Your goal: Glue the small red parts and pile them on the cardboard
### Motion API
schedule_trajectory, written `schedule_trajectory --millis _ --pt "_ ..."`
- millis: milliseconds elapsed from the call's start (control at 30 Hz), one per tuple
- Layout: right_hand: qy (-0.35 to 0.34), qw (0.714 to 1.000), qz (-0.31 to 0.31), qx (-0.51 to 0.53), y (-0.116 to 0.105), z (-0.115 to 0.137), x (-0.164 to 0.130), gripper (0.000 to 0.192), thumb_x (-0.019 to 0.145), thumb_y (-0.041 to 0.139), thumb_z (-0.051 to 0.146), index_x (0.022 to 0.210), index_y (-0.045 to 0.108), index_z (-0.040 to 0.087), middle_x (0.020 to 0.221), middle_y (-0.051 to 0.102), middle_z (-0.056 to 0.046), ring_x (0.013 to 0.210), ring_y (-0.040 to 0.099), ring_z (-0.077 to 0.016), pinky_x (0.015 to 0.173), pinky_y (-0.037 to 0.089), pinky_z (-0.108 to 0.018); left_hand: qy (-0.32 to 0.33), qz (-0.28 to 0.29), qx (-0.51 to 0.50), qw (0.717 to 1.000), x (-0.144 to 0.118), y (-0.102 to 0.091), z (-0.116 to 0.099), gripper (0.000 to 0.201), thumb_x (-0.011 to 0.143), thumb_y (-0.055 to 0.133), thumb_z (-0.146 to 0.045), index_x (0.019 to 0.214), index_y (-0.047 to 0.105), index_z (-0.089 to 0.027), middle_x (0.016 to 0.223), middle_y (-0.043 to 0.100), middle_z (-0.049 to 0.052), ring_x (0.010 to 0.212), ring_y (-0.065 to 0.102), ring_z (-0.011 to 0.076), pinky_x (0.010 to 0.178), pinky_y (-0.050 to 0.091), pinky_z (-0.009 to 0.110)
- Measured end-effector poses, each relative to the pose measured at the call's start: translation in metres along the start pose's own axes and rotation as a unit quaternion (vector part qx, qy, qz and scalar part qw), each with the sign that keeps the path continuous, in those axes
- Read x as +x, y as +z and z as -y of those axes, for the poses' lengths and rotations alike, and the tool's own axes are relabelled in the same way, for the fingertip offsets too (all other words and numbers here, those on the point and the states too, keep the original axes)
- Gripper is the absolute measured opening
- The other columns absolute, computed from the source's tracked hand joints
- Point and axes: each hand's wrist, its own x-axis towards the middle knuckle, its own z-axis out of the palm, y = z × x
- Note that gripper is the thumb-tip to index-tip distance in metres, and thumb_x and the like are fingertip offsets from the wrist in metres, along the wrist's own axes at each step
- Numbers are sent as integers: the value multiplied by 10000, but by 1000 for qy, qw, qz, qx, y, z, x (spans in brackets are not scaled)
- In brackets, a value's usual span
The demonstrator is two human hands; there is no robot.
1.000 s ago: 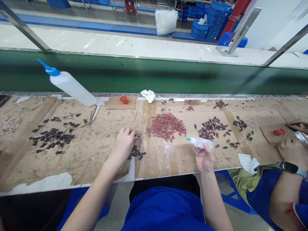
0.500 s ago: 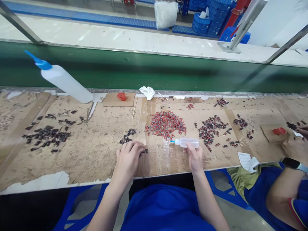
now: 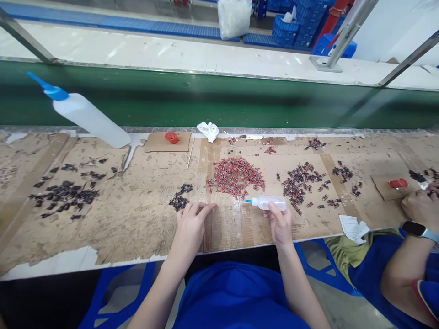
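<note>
At the far left, a wide pile of dark parts lies loose, with stragglers around it. Nearer the middle is a smaller dark cluster, just beyond the left hand. That hand is bent low over the cardboard, thumb and fingers drawn toward each other; whether anything is pinched there I cannot tell. Right of it spreads the big heap of red parts, its lower right edge notched. The right hand grasps a small bottle on its side, the blue tip pointing left, just below the heap. Further right lies a mixed pile of dark and red pieces. Judging by these piles, the work is partway: pieces there seem to have red and dark together, while the red heap and the dark piles look left to handle.

The surface is worn, stained cardboard with tape strips, torn at the left. A large bottle leans at the back left; next comes a red cup, then a crumpled tissue. At the right edge, a co-worker's hand is near another red cup. Behind run a green strip and a white ledge; beyond them are a plastic bag and blue crates.
</note>
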Motion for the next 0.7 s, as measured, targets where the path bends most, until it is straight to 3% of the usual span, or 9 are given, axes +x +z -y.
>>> schedule_trajectory --millis 233,500,700 --pt "-7 1000 -4 0 -2 -1 0 262 621 759 407 680 648 177 618 661 -15 520 531 -127 481 429 -244 31 26 -170 985 7 14 -22 314 965 423 -241 956 734 -284 973 746 29 955 648 203 859 416 388" --pt "-37 997 21 -69 2 0 -6 268 653 725 397 586 558 199 507 555 29 472 480 -118 471 401 -244 -18 -85 -60 994 -5 22 -23 286 948 482 -296 896 762 -327 969 774 38 1099 599 291 925 319 516" --pt "-30 992 61 -106 22 3 -15 207 647 714 379 636 610 200 582 643 -3 550 582 -160 526 480 -268 -11 -74 -73 995 -5 21 -19 252 942 492 -296 1025 729 -309 987 775 41 1062 639 265 911 362 477"
